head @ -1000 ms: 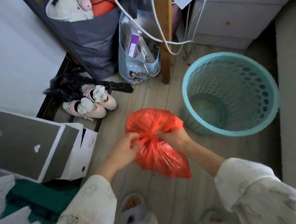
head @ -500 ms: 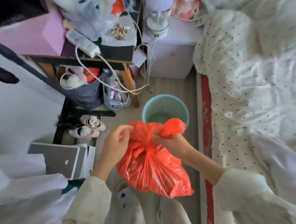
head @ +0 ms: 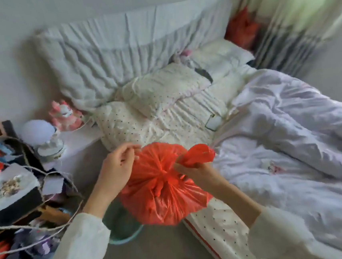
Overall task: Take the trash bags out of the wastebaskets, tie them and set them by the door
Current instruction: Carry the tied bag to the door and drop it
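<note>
A red trash bag (head: pixel 159 193) hangs in the air in front of me, its neck gathered at the middle. My right hand (head: pixel 195 171) pinches the twisted neck, with a loose red flap sticking up to the right. My left hand (head: pixel 117 168) holds the bag's upper left edge between its fingertips. Below the bag, the teal wastebasket (head: pixel 123 232) stands on the floor, mostly hidden behind the bag and my left sleeve.
A bed (head: pixel 273 161) with white quilt, dotted pillows and a phone (head: pixel 214 122) fills the right and middle. A cluttered desk (head: pixel 8 186) with cables is at the left, a white lamp (head: pixel 43 137) beside it. Another red bag (head: pixel 242 28) lies by the curtain.
My view has swung up from the floor and wastebasket to the bed. The bag has stayed between both hands, lifted higher, its neck now twisted tighter.
</note>
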Demonstrator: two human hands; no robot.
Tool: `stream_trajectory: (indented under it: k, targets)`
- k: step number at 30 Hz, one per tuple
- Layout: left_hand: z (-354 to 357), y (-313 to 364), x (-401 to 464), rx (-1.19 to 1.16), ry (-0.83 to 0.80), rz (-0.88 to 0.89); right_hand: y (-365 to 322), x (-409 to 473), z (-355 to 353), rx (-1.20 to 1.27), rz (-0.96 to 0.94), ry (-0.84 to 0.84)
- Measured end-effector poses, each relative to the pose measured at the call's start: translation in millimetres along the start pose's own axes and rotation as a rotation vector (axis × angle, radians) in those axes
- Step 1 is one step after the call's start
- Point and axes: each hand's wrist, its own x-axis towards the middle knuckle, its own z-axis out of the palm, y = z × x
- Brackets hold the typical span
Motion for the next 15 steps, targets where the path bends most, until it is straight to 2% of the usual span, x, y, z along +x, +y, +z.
stream_trajectory:
  k: [8,15]
  targets:
    - [156.6,114.1,-6.0,-0.013,-0.470,0.295,12.4,-131.5,-129.6,0.053,0.104,0.623]
    - [325.4,192.7,-114.5,-0.071,-0.904,0.492,68.8,-319.4,-221.7,-0.067,0.219,1.153]
